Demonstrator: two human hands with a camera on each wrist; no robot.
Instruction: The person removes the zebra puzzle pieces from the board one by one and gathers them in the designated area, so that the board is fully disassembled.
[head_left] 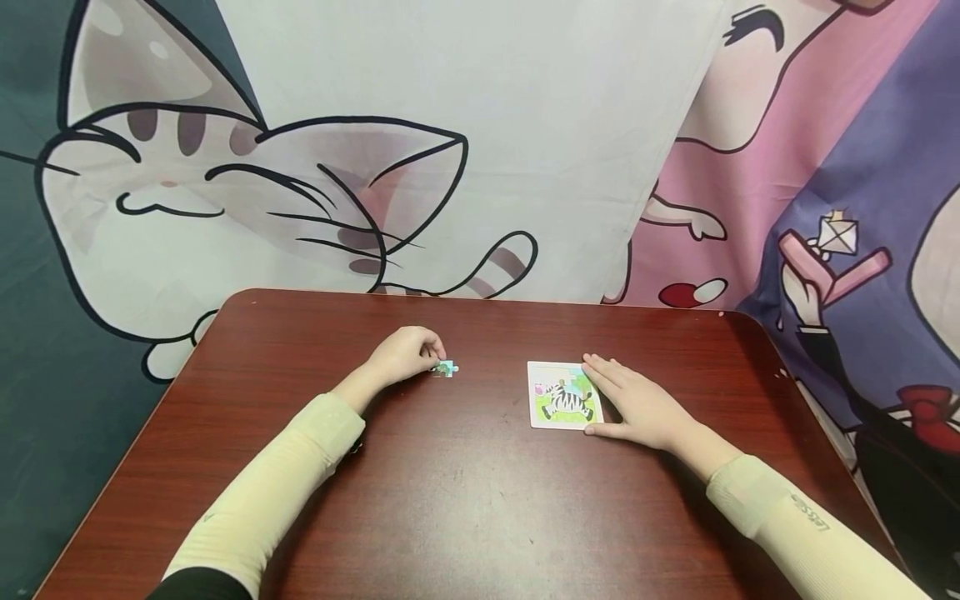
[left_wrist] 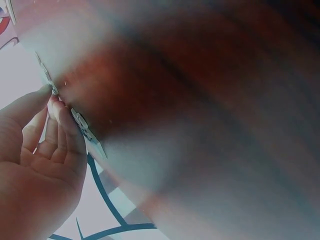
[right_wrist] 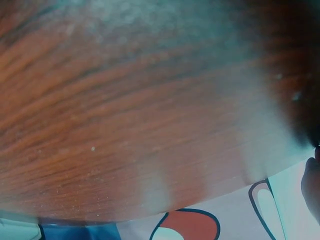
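Observation:
In the head view, my left hand (head_left: 405,354) has its fingers curled and pinches a small blue-and-green puzzle piece (head_left: 447,368) close over the table. The left wrist view shows thumb and fingertips together at this piece (left_wrist: 47,75). A second thin piece (left_wrist: 87,132) lies beside the back of those fingers, hidden by the hand in the head view. To the right lies a square zebra puzzle board (head_left: 566,400) with a white border. My right hand (head_left: 645,408) rests at its right side, fingers straight at the upper corner and thumb near the lower one.
Everything lies on a reddish-brown wooden table (head_left: 450,500) with rounded far corners. Behind its far edge hangs a cloth (head_left: 525,125) printed with a cartoon cat, with pink and purple printed cloth to the right.

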